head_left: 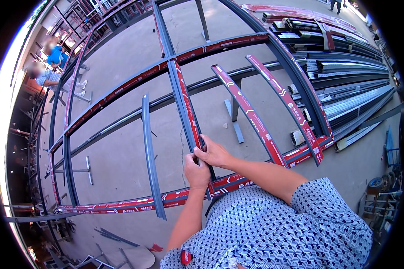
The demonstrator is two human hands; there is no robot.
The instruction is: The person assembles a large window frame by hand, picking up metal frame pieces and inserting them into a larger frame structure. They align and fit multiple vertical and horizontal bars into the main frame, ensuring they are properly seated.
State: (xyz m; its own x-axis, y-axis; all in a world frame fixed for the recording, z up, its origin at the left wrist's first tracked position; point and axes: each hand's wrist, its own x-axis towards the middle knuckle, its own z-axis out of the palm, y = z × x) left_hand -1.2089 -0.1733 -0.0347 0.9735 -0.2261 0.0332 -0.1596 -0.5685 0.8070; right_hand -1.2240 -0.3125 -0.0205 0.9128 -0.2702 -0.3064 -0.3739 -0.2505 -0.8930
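A large grey metal window frame (110,102) with red protective film lies in front of me, raised off the floor. My left hand (197,172) is closed around the near part of its middle bar (186,103), close to the frame's near edge. Just beyond it, my right hand (214,152) also closes on that bar, its thumb beside the left hand's. The fingers' undersides are hidden. To the right, two loose red-filmed strips (249,112) rest across the frame. A bare grey strip (150,157) lies across it on the left.
Long metal profiles (345,71) are stacked on the floor at the right. Two people (45,76) are at the far left, near more frames. A support rail (161,98) runs beneath the frame. A wheeled cart (377,184) stands at the right edge.
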